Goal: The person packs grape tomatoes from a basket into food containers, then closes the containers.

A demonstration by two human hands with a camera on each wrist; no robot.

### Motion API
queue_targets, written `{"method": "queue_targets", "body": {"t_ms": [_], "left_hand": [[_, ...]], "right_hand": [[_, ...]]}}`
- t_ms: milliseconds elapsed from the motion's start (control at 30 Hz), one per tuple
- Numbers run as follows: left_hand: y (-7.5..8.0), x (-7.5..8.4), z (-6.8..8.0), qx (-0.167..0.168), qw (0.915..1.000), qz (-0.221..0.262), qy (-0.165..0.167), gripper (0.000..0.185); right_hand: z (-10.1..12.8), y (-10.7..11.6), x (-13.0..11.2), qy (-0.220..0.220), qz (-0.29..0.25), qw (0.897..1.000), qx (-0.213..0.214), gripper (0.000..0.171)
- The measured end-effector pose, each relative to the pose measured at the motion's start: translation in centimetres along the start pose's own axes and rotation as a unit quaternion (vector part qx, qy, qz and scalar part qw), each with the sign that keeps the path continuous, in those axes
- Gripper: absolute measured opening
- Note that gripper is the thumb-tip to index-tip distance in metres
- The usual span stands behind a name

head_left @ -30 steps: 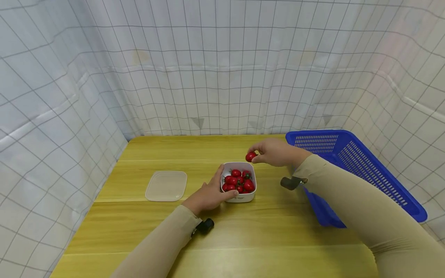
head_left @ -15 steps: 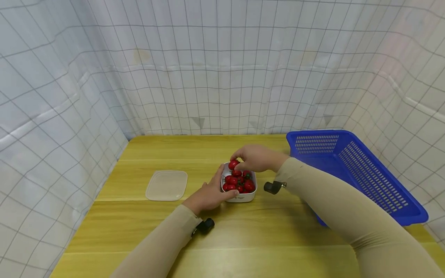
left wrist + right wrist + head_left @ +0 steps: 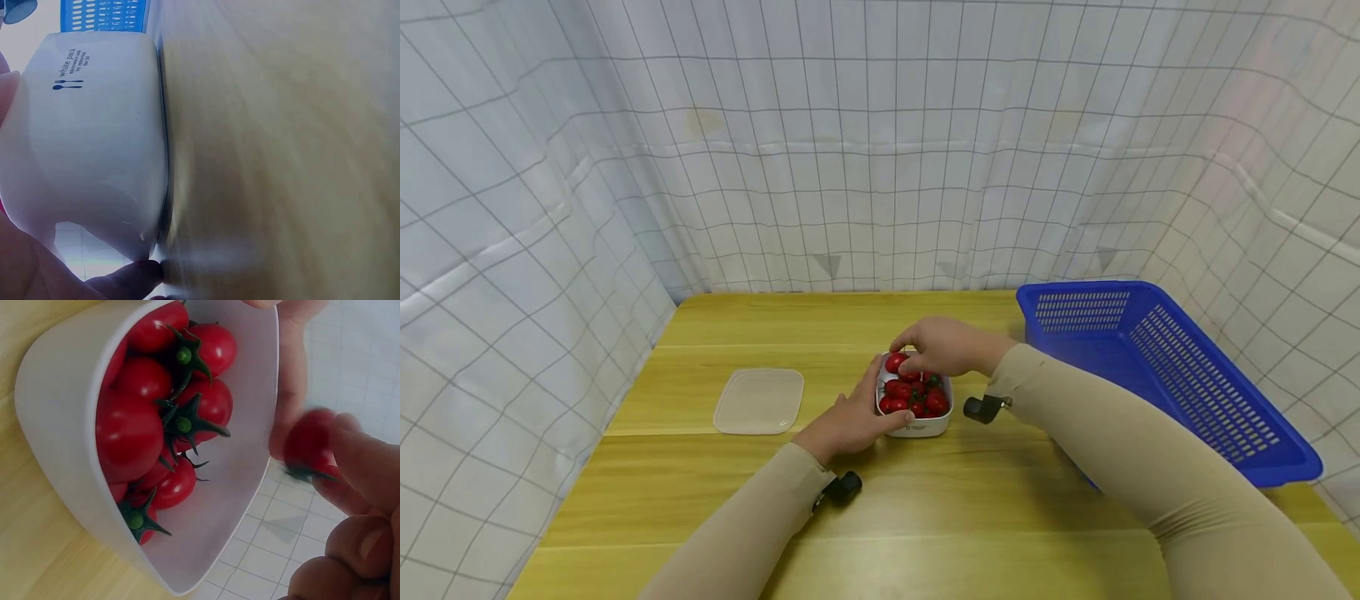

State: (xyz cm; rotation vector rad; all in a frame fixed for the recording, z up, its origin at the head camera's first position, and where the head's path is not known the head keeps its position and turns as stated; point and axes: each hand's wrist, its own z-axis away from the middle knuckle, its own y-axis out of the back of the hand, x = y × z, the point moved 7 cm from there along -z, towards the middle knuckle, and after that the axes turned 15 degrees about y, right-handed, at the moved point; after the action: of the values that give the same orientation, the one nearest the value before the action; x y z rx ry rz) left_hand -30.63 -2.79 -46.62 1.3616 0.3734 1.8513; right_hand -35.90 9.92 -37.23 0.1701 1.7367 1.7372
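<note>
At frame centre, the left hand [image 3: 850, 419] grips the white plastic tub [image 3: 917, 428] while the right hand [image 3: 947, 346] pinches a small red cherry tomato [image 3: 894, 362] over it.

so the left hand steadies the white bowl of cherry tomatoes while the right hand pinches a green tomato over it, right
Not quite: the tomato pinched by the right hand is red, as the right wrist view shows. The left hand does steady the white plastic bowl of red cherry tomatoes.

Smooth, glossy white plastic is seen in the bowl [image 3: 925, 427], and shiny red skins on the tomatoes [image 3: 150, 419]. The worktop [image 3: 925, 517] is finished in satiny yellow wood grain; the basket [image 3: 1157, 358] is moulded of perforated blue plastic, the lid [image 3: 759, 401] of cloudy translucent plastic.
</note>
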Motion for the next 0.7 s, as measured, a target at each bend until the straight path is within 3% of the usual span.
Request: {"method": "queue_targets", "body": {"t_ms": [400, 600, 700], "left_hand": [[0.0, 0.0, 0.0, -0.002, 0.9999, -0.005, 0.013, 0.111], [-0.1, -0.1, -0.1, -0.001, 0.9998, 0.003, 0.020, 0.112], [-0.1, -0.1, -0.1, 0.000, 0.9998, 0.006, 0.020, 0.112]], "right_hand": [[1.2, 0.8, 0.6, -0.014, -0.025, 0.999, 0.027, 0.044], [3.7, 3.2, 1.6, -0.050, -0.064, 0.994, 0.070, 0.048], [5.9, 4.8, 2.8, -0.073, -0.050, 0.991, 0.104, 0.048]]}}
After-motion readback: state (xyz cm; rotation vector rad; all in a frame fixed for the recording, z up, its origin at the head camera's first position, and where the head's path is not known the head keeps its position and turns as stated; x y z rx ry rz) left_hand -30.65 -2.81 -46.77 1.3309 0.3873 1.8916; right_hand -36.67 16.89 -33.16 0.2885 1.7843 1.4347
